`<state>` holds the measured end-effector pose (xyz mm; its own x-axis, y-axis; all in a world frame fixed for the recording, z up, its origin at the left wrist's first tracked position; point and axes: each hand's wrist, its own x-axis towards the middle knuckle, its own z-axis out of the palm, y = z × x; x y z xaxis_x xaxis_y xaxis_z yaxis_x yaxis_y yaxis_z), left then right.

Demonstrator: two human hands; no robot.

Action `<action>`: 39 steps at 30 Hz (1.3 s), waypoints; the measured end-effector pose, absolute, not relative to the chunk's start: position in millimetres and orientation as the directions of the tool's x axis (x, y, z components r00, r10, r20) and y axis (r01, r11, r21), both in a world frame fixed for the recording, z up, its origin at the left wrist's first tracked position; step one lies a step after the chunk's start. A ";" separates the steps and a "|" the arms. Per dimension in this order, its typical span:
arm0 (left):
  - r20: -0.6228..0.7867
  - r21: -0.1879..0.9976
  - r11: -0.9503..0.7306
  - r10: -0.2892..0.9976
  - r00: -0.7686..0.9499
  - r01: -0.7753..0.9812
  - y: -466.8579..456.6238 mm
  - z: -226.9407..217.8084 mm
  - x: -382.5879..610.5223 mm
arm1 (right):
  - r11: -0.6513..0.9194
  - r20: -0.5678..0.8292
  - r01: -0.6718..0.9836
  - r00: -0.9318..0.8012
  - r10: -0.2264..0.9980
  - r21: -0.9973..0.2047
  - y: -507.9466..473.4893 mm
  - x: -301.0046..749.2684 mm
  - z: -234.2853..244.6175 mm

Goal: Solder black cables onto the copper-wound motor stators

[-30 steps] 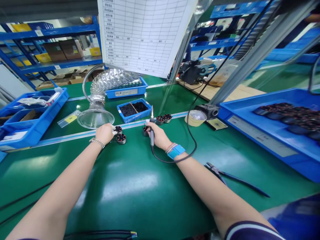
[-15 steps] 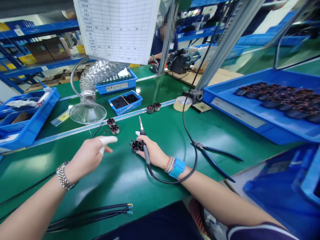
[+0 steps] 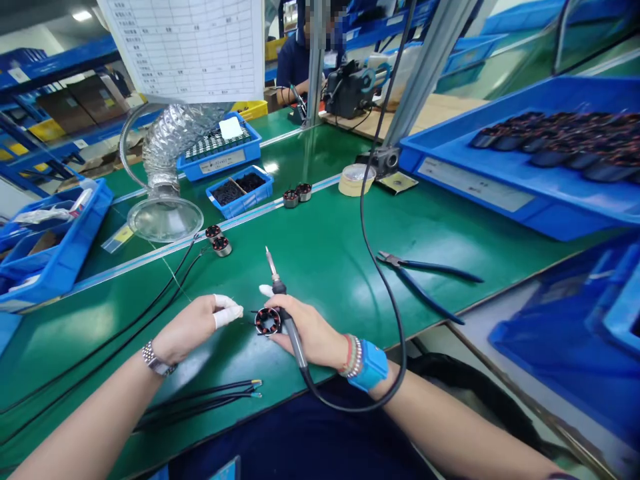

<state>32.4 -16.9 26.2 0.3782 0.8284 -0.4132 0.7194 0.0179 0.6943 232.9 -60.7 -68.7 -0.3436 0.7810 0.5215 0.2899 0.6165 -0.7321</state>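
In the head view my right hand (image 3: 315, 330) holds a soldering iron (image 3: 296, 343), its bare tip slanting up and away. The same hand grips a small round motor stator (image 3: 261, 324) with copper windings and short black leads. Just left of the stator is my left hand (image 3: 190, 328), white cots on its fingers. Its thumb and fingertips are pinched together near the leads; anything between them is too small to make out. Two more stators (image 3: 221, 247) lie beyond, beside the ends of black cables (image 3: 165, 288).
Cutting pliers (image 3: 420, 267) lie at right, under the iron's cord (image 3: 373, 247). A fume extractor hood (image 3: 166, 220) stands at left. Cut cables (image 3: 215, 397) lie near the front edge. Blue trays (image 3: 465, 180) flank the bench, and another person (image 3: 290, 63) sits behind.
My left hand has moved right towards the stator, and its pointing finger has closed into a pinch. My right hand still holds the iron and stator, now lower in view. The view has shifted.
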 end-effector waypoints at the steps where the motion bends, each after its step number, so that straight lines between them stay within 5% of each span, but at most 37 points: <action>1: -0.400 0.695 0.005 0.833 0.382 0.719 -16.8 25.6 34.1 | 0.619 0.524 0.287 -0.344 0.779 -0.731 -59.8 232.8 -69.5; 11: -0.414 0.715 0.004 0.808 0.419 0.699 -15.1 23.4 40.7 | 0.654 0.553 0.269 -0.366 0.748 -0.707 -58.0 234.4 -71.2; 18: -0.435 0.879 0.291 0.812 0.388 0.376 -20.1 8.4 46.4 | 0.659 0.550 0.236 -0.393 0.737 -0.714 -57.0 231.7 -69.8; 24: -0.470 0.729 0.150 0.819 0.329 0.668 -25.6 20.1 37.3 | 0.649 0.538 0.244 -0.395 0.745 -0.720 -57.0 230.4 -71.2; 28: -0.498 0.701 0.146 0.800 0.334 0.698 -30.8 25.3 35.8 | 0.644 0.529 0.266 -0.392 0.752 -0.718 -57.0 230.9 -70.7; 35: -0.438 0.881 0.318 0.829 0.348 0.349 -36.6 0.2 39.5 | 0.642 0.525 0.287 -0.391 0.756 -0.711 -57.5 227.5 -68.8; 39: -0.474 0.859 0.354 0.824 0.312 0.369 -41.9 2.2 38.0 | 0.637 0.521 0.331 -0.376 0.766 -0.696 -59.6 223.5 -68.6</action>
<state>38.0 -41.9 2.2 0.3120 0.8237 -0.4736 0.3686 0.3545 0.8593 223.5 -59.6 -68.6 -0.3763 0.7659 0.5213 0.3312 0.6367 -0.6963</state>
